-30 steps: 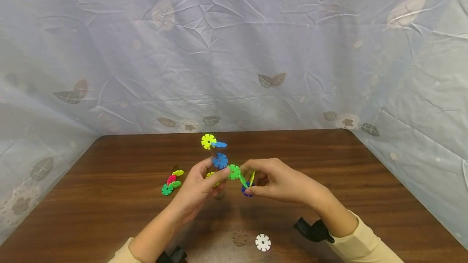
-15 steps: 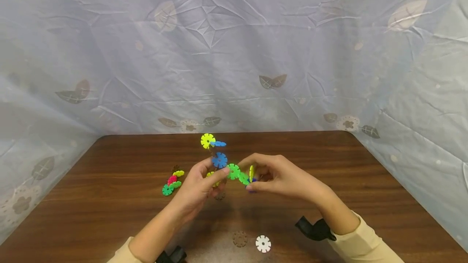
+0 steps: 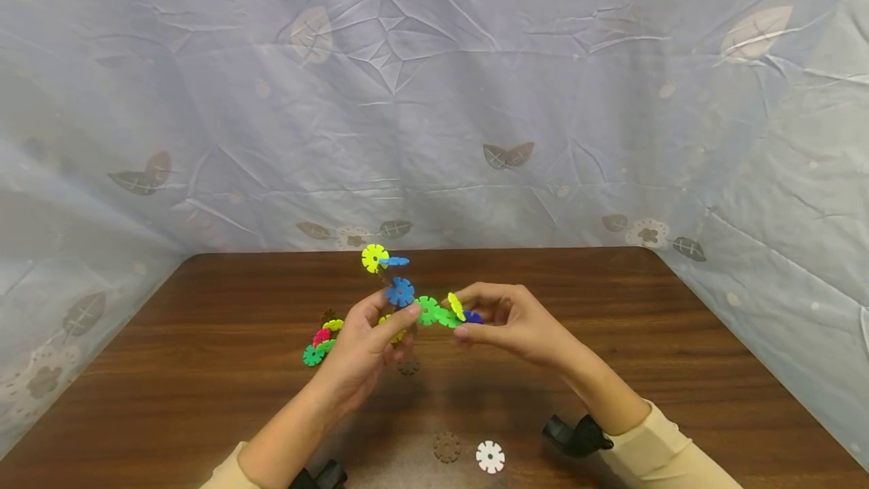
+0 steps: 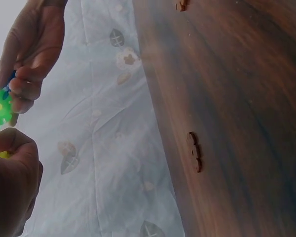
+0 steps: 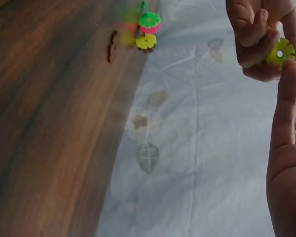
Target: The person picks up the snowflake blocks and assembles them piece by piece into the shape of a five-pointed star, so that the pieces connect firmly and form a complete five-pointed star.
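Both hands hold a chain of slotted plastic discs above the table. My left hand pinches it at a yellow disc; a blue disc, an edge-on light blue disc and another yellow disc rise above. To the right run two joined green discs. At that end my right hand pinches a dark blue disc, beside a tilted yellow disc. In the left wrist view the right fingers curl at the dark blue disc. Fingers partly cover the joints.
Left of the hands, a shorter chain of green, red, yellow and brown discs lies on the wooden table. A brown disc lies beneath the hands. Nearer the front are another brown disc and a white disc.
The right hand has risen slightly, turning the dark blue disc and its neighbouring green and yellow discs upward. The left hand and upper chain have shifted a little left. Loose discs stay put.
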`<state>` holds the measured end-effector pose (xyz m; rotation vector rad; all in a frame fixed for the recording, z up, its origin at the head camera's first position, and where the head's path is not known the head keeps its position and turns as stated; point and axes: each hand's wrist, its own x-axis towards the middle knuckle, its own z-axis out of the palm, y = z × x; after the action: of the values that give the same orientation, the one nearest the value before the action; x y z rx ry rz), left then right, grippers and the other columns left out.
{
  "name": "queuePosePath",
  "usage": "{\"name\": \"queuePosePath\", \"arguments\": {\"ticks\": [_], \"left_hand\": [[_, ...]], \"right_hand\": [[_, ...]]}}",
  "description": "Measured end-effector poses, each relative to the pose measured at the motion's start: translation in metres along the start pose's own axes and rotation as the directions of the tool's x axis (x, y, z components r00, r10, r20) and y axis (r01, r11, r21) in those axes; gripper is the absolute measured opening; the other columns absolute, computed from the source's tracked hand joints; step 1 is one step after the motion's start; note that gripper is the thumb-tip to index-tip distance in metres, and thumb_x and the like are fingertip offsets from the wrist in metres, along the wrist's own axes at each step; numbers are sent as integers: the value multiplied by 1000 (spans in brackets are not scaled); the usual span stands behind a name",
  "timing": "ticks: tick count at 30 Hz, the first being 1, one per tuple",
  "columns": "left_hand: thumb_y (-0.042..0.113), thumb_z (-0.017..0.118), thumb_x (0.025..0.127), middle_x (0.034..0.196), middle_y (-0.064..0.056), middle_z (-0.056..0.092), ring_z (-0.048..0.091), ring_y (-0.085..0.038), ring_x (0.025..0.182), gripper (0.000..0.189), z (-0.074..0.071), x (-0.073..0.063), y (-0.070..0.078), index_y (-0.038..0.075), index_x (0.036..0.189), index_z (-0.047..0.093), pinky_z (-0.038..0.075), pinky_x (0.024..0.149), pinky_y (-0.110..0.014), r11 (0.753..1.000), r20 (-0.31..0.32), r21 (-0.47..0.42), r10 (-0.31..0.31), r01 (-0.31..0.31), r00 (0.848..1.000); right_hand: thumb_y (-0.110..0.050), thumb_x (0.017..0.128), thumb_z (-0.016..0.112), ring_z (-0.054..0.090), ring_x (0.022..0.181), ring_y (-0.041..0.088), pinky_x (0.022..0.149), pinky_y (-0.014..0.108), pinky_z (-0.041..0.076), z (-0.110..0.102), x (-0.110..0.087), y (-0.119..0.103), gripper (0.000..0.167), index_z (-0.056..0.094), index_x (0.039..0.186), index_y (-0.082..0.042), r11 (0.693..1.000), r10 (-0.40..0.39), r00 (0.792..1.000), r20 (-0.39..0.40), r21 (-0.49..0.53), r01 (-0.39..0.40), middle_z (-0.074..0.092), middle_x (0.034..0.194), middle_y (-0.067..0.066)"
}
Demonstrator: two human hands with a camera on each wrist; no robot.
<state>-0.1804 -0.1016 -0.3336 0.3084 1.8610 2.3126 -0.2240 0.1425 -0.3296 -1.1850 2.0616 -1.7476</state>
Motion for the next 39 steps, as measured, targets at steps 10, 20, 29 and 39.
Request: {"name": "queuePosePath", "arguments": {"ticks": [10,20,29,39], "left_hand": [[16,63,105,85,4,49,46,-7,70,9,-2,-1,4,13,100,57,37,61,-19,1000,-9,15,19,-18,1000],[15,60,106,66,7,39,35,-9,61,14,-8,-1,-3,14,93,56,31,61,-22,993,40,25,111,-112,993],[11,63,104,68,8,43,37,-7,61,13,-8,0,-1,13,92,60,31,60,-20,988,34,59,139,-141,990],[10,65,102,74,7,44,38,-7,61,13,-8,-2,4,10,91,59,32,60,-20,989,55,84,118,-122,992]], "right_hand": [[-5,97,72,79,86,15,77,36,66,4,2,12,31,65,124,10,995,-31,999,-6,92,32,79,97,0],[1,97,71,79,83,12,73,26,64,17,1,20,31,59,118,20,972,-53,997,-50,228,63,80,90,-1],[3,96,70,79,84,13,73,25,64,20,1,19,31,58,118,21,964,-67,997,-32,256,73,80,92,1],[4,96,70,79,84,12,72,27,64,19,-1,18,28,61,117,19,971,-77,997,-10,227,77,80,92,0]]}}
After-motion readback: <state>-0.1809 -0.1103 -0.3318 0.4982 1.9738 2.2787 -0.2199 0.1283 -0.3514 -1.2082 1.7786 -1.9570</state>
